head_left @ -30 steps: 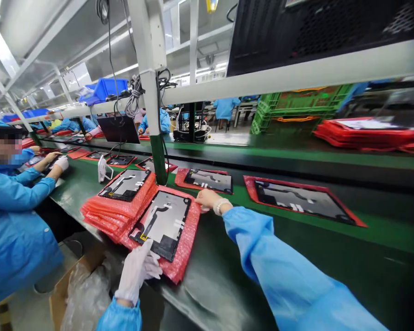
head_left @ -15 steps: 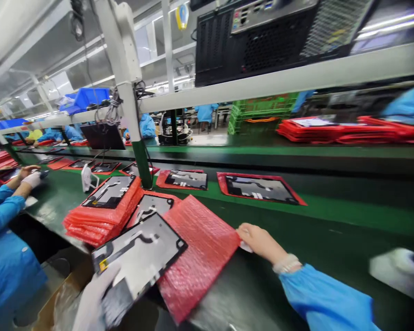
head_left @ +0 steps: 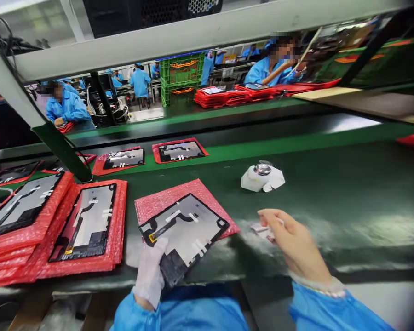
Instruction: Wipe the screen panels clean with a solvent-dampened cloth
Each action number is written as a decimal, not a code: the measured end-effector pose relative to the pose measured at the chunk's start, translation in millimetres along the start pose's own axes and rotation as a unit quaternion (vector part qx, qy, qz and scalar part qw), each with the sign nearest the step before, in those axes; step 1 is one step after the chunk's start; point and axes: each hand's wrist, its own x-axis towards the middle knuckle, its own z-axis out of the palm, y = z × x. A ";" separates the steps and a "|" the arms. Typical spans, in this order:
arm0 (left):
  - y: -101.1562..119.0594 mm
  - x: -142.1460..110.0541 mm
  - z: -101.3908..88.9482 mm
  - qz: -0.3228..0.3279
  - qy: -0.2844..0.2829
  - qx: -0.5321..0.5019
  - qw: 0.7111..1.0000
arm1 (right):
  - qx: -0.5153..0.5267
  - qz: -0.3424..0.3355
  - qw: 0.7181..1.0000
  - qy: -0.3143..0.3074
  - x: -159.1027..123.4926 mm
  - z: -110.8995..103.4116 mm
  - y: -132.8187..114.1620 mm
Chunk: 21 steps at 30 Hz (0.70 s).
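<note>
My left hand (head_left: pixel 150 271), in a white glove, grips the lower left edge of a tablet screen panel (head_left: pixel 202 220), its grey back facing up with black flex cable and white tape. The panel is tilted across a red bubble-wrap bag (head_left: pixel 182 189) on the green bench. My right hand (head_left: pixel 295 241), bare, is closed on a small white wipe (head_left: pixel 260 229), just above the bench and right of the bag. Beyond it stands a white bottle with a metal top (head_left: pixel 255 178), beside a crumpled white piece (head_left: pixel 276 178).
Stacked red bags with panels on top (head_left: pixel 86 225) stand to the left. More panels on red bags (head_left: pixel 181 151) lie along the green strip behind, near a slanted post (head_left: pixel 60 147). Across the line are red stacks (head_left: pixel 214 97), green crates (head_left: pixel 181 78) and people in blue.
The view has swung right. The red bag has gone from my right hand onto the bench, with the panel now over it. My right hand has moved away from the bag with the white wipe.
</note>
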 end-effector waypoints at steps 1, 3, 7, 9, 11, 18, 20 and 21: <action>-0.4 2.5 2.4 0.024 0.002 0.014 1.000 | 0.031 -0.001 0.999 -0.033 -3.8 3.2 -13.5; 2.3 6.0 1.6 0.057 -0.004 0.046 0.997 | 0.066 -0.026 0.987 -0.144 -11.3 20.9 -36.5; 9.7 20.3 -9.7 0.043 -0.022 0.062 0.997 | 0.011 -0.177 0.945 -0.276 -19.7 74.8 -45.4; 7.2 30.8 -17.0 0.038 -0.010 0.071 0.997 | -0.054 -0.246 0.933 -0.257 -21.8 95.8 -33.2; 0.5 39.3 -23.8 0.037 0.010 0.099 0.994 | -0.118 -0.287 0.925 -0.219 -25.2 111.2 -21.2; -12.5 43.4 -32.3 0.024 0.072 0.147 0.986 | -0.245 -0.335 0.891 -0.183 -44.3 152.9 -43.4; -9.6 42.0 -32.4 0.023 0.076 0.168 0.983 | -0.278 -0.334 0.886 -0.160 -50.0 151.4 -48.7; -8.2 41.4 -32.6 0.025 0.074 0.179 0.981 | -0.288 -0.343 0.880 -0.161 -53.1 147.2 -48.6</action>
